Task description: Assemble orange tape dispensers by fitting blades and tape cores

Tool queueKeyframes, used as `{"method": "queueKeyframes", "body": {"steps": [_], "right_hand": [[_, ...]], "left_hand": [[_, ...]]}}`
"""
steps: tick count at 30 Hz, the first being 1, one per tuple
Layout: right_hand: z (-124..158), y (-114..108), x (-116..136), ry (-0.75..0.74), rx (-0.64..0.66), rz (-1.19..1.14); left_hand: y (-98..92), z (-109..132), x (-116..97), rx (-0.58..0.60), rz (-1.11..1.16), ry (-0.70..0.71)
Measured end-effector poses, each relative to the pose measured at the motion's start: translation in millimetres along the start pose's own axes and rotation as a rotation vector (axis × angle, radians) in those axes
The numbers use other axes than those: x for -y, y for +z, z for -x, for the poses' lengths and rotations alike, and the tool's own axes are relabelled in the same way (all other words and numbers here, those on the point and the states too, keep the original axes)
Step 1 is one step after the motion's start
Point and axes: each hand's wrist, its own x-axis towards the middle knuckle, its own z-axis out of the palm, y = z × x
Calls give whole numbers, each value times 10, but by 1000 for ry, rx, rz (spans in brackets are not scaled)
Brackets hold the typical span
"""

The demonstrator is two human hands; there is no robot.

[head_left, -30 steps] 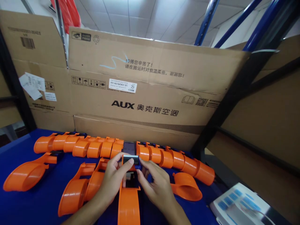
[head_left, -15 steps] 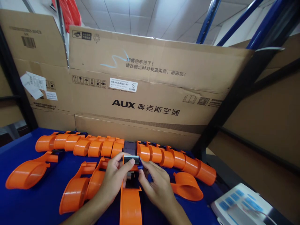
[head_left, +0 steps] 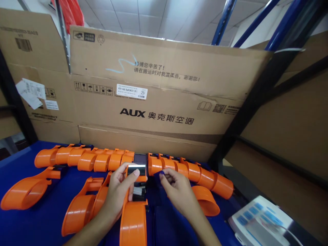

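Observation:
My left hand (head_left: 120, 186) is closed around an orange tape dispenser (head_left: 133, 223), thumb pressed on the black strip below its serrated metal blade (head_left: 136, 166). The dispenser's round orange hub hangs toward me. Apart from it on the right, my right hand (head_left: 176, 186) pinches a small dark blue piece (head_left: 158, 173), thin and film-like, between thumb and fingers. More orange dispensers lie around both hands: a pair (head_left: 80, 213) left of my left hand, one (head_left: 206, 201) right of my right hand, and one (head_left: 24, 189) at the far left.
Rows of orange dispensers (head_left: 87, 160) line the back of the blue table (head_left: 15, 155). A dark phone-like device (head_left: 140, 159) stands among them. A white device with blue keys (head_left: 263, 218) sits at the right. Behind rises a large cardboard sheet (head_left: 159, 89), beside a black post (head_left: 246, 99).
My right hand has moved away to the right from the dispenser's blade, with the blue piece in its fingers. My left hand with the dispenser has shifted slightly left.

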Motion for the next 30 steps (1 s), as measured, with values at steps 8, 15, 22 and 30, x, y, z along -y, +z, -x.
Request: {"method": "queueKeyframes", "body": {"steps": [8,15,22,30], "right_hand": [[155,80,180,-99,212,378],[191,124,217,-142,197,481],[119,16,260,-191,-78,170],[129,46,340,-397,-47,58]], "left_hand": [[-4,73,-9,74,-31,-2],[24,82,13,74,-50,-40],[37,39,81,36,-67,-53],[30,21,153,74,-45,-54]]}}
